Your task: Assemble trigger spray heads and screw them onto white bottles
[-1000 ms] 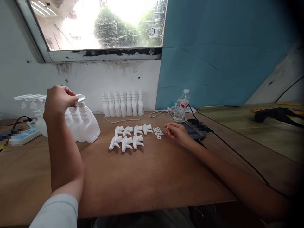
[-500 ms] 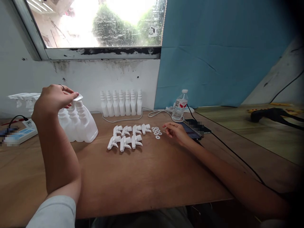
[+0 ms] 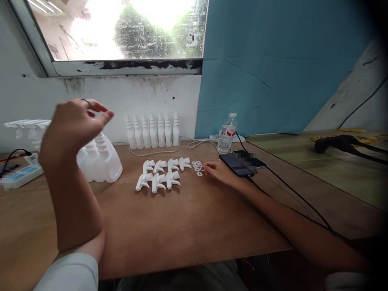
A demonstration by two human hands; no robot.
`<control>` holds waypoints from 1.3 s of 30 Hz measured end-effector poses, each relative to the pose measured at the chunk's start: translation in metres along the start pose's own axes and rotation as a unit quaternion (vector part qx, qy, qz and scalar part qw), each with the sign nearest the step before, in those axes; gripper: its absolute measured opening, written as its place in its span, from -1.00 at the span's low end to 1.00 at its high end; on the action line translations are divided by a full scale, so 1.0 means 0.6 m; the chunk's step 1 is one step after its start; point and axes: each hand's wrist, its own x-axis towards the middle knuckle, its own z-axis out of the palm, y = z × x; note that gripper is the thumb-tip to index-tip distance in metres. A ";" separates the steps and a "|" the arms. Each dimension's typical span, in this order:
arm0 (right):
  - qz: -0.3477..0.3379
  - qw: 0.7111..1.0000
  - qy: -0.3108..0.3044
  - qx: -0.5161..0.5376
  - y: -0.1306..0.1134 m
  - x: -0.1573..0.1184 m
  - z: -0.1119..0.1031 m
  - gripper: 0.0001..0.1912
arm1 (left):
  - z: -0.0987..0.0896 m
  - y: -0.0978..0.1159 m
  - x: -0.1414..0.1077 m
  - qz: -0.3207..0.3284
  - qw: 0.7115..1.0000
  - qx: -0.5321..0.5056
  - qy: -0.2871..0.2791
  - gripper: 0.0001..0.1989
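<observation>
My left hand (image 3: 74,129) is raised in front of the white spray bottles (image 3: 110,163) at the left, wrist bent. Its thumb and fingers are curled with a gap between them, and nothing shows in the gap. The hand hides the tops of the nearest bottles. At centre right, my right hand (image 3: 220,171) rests low over the table, fingertips pinched at the edge of a small group of flat white ring washers (image 3: 197,169). One washer is partly under those fingertips. Left of the washers lie several white trigger spray heads (image 3: 159,182) in two rows.
Slim white bottles (image 3: 153,133) stand in a row by the wall. A water bottle (image 3: 227,135), a phone (image 3: 238,165) and cables are at the right. White sprayer tops (image 3: 28,125) and a power strip (image 3: 22,176) are at the left.
My left hand has come away from the white top of a bottle and risen slightly. My right hand has moved left and down, onto the washers. The view has shifted a little.
</observation>
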 end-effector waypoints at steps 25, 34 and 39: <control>-0.090 0.985 -0.117 -0.088 -0.001 -0.013 0.017 -0.84 | 0.429 0.114 -0.091 0.414 0.818 -0.047 -0.397 -0.32; -0.110 0.987 0.049 -0.102 -0.021 -0.011 0.003 -0.78 | 0.395 0.139 -0.105 0.462 0.806 -0.071 -0.364 -0.61; -0.119 0.979 0.135 -0.096 -0.030 -0.013 -0.006 -0.79 | 0.389 0.140 -0.112 0.476 0.793 -0.083 -0.370 -0.68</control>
